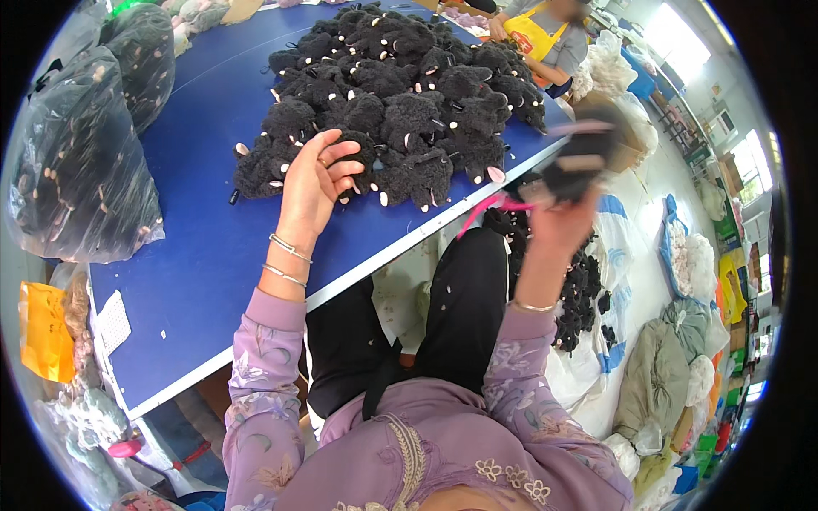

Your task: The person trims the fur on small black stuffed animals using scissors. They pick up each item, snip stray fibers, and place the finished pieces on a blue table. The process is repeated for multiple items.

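Observation:
A large heap of black fluffy plush pieces (400, 111) with small pale pink and cream bits lies on the blue table (204, 136). My left hand (322, 179) is raised at the near left side of the heap, fingers curved and apart, holding nothing. Past the table's right edge, my right hand (567, 221) grips a black plush piece (579, 166) with pale pink parts; both are smeared by motion. A bright pink strip (498, 204) shows beside that hand, and I cannot make out what it belongs to.
Clear plastic bags of black pieces (81, 162) stand at the table's left. More black pieces (579, 294) lie in a white sack (612, 255) below the right edge. A person in a yellow apron (545, 34) works at the far right. Stuffed sacks (660, 375) line the right side.

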The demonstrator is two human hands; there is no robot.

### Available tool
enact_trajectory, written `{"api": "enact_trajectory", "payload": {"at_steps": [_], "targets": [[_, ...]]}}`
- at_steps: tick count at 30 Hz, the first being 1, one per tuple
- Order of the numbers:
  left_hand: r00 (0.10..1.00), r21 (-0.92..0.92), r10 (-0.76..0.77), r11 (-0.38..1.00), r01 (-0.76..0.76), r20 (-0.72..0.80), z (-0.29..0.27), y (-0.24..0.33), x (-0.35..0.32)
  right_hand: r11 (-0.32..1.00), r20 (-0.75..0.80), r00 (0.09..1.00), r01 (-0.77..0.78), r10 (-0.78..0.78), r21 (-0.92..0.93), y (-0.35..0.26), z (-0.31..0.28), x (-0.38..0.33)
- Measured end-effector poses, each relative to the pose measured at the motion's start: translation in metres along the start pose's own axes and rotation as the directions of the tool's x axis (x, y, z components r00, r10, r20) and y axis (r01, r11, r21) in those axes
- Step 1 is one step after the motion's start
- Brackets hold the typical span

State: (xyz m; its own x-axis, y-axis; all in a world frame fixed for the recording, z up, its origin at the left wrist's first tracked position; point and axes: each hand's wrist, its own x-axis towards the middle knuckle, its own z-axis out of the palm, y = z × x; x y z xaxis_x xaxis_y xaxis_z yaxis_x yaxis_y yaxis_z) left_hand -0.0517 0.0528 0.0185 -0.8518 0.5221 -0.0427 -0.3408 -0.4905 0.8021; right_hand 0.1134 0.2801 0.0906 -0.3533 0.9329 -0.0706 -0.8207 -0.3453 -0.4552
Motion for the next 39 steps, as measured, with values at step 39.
{"api": "enact_trajectory", "payload": {"at_steps": [39], "targets": [[0.92,0.679,0.175,0.63,-0.378,0.35,0.052,-0.04,-0.026,0.529,0.836,0.523,0.668,0.166,-0.523,0.055,-0.031,-0.02]]}}
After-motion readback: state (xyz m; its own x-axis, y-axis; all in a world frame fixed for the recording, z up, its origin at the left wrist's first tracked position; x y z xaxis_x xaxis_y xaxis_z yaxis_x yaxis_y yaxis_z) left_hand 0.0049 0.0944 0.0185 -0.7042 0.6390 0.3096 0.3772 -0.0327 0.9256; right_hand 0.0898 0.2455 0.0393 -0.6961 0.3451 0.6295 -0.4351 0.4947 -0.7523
